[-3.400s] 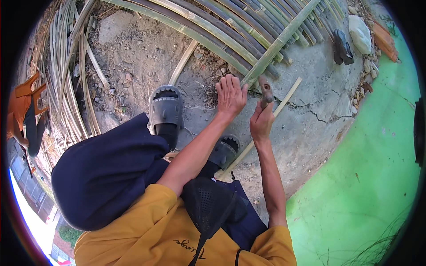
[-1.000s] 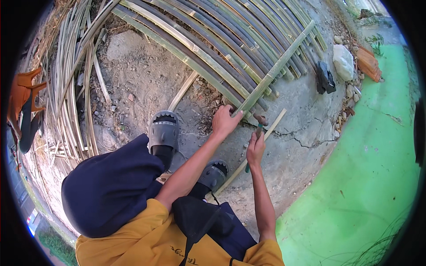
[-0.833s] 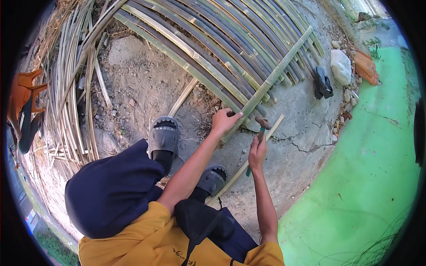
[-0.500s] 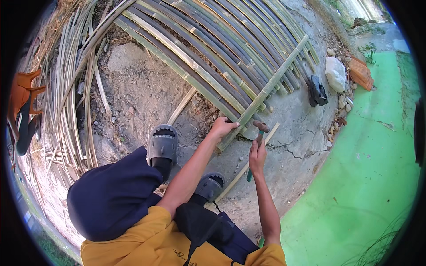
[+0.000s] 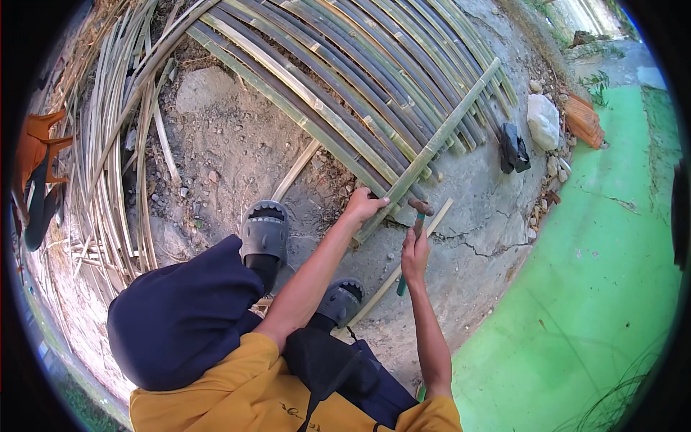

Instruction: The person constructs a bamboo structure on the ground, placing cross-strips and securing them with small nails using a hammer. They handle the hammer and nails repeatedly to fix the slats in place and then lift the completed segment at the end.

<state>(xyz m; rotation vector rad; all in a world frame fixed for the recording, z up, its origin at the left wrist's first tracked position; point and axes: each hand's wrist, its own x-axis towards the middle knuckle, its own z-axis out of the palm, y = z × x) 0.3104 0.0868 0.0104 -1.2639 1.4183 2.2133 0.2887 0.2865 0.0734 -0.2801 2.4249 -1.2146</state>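
My right hand (image 5: 415,255) is wrapped round the handle of a hammer (image 5: 422,208). The hammer has a rusty brown head and a green handle end that sticks out below my fist. Its head is close beside a long bamboo crosspiece (image 5: 450,124) laid slantwise over the ends of many bamboo slats (image 5: 327,79). Near the crosspiece's lower end, my left hand (image 5: 366,207) grips it, with the thumb along its edge and the other fingers partly hidden. No nail can be made out.
Loose thin bamboo strips (image 5: 115,137) lie in a heap at the left, near an orange plastic chair (image 5: 43,147). A pale strip (image 5: 396,273) lies by my grey sandals (image 5: 264,234). At the right are a black plastic bag (image 5: 513,149), a white rock (image 5: 543,121) and green ground (image 5: 568,288).
The hammer and my right hand have shifted slightly down and left. My left hand stays on the crosspiece.
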